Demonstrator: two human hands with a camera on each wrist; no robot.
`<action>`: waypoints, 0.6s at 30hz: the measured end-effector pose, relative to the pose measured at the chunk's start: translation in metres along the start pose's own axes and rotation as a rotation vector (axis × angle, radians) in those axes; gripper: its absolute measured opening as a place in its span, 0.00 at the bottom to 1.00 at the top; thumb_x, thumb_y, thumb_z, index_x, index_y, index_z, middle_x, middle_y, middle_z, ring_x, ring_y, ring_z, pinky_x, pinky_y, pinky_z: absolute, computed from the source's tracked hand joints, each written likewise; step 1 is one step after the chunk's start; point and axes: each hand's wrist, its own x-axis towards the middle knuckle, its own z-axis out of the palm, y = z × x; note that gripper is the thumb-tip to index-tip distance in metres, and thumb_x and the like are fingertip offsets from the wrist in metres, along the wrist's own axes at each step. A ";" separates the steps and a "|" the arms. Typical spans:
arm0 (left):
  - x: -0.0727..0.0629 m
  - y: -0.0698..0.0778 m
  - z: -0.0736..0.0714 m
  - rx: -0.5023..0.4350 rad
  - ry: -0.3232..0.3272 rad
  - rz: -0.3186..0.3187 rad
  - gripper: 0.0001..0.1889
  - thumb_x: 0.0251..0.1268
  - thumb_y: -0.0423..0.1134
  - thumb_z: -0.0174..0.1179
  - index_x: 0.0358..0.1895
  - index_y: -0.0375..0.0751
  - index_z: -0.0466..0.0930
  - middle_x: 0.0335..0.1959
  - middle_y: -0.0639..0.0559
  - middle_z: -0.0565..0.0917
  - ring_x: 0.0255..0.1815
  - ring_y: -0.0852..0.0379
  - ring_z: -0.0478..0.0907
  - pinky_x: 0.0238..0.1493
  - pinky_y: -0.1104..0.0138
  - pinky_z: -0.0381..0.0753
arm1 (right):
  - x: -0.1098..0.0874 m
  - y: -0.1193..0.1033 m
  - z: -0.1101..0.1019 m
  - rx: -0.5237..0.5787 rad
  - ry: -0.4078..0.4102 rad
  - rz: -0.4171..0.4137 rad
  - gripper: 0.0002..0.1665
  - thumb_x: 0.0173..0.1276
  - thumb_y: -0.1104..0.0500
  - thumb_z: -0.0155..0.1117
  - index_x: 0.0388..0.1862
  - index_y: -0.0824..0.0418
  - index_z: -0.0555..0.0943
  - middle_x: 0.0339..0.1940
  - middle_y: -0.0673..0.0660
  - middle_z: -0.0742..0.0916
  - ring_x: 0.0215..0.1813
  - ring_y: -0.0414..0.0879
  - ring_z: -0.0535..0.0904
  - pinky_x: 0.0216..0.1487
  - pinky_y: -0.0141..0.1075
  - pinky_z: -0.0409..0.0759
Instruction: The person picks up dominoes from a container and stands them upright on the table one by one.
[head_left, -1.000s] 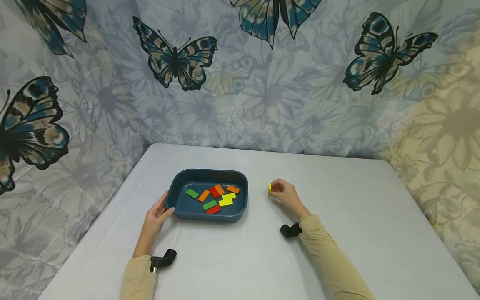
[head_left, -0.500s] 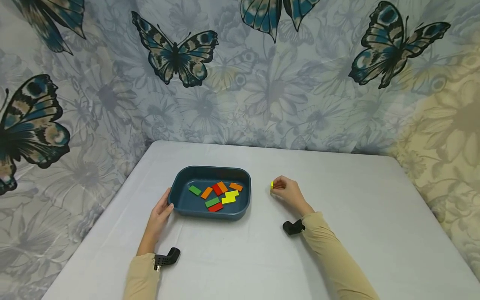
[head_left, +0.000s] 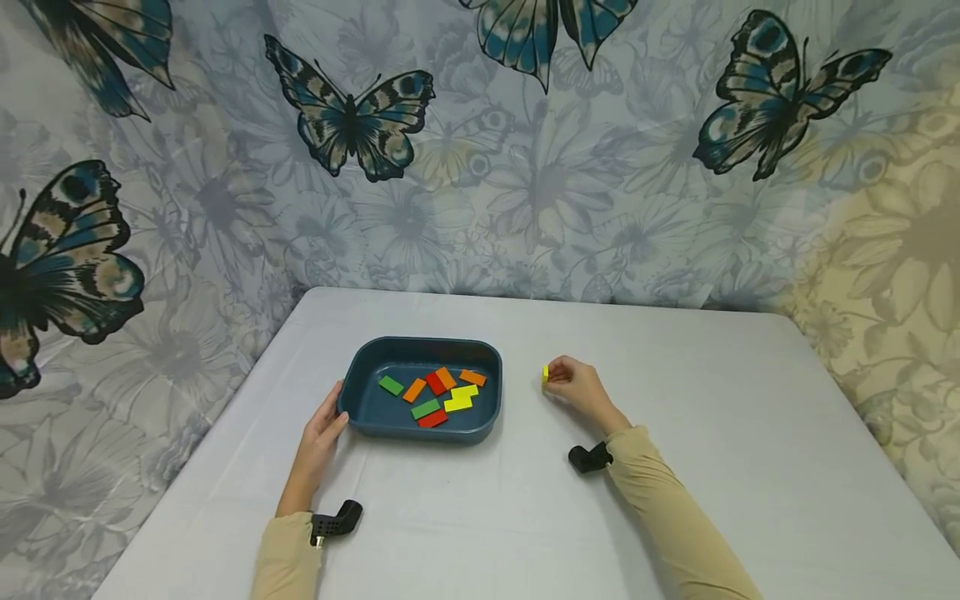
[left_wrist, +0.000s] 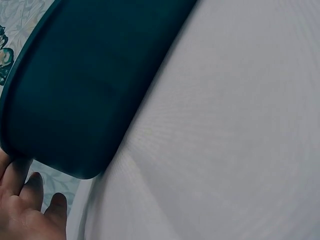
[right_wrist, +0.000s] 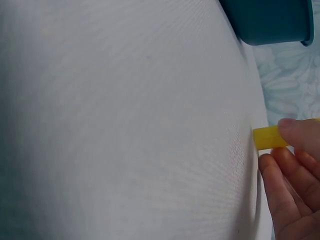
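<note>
Left hand [head_left: 318,432], thumb and fingers spread, rests against the left end of the teal rectangular dish [head_left: 420,434], while the right hand [head_left: 582,390], to the dish's right and apart from it, pinches an upright yellow block [head_left: 545,374]. Inside the dish lie two green blocks [head_left: 425,409], three orange blocks [head_left: 414,390], two red blocks [head_left: 432,419] and two yellow blocks [head_left: 458,405], the yellow pair touching. White cloth [head_left: 465,517] spreads beneath the dish.
</note>
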 end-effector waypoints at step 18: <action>-0.001 0.001 -0.001 0.081 0.042 -0.055 0.29 0.68 0.31 0.47 0.67 0.28 0.46 0.68 0.36 0.44 0.68 0.52 0.43 0.58 0.78 0.55 | 0.005 -0.043 -0.017 -0.051 0.087 -0.111 0.23 0.51 0.62 0.70 0.44 0.69 0.75 0.40 0.66 0.80 0.43 0.54 0.77 0.46 0.39 0.75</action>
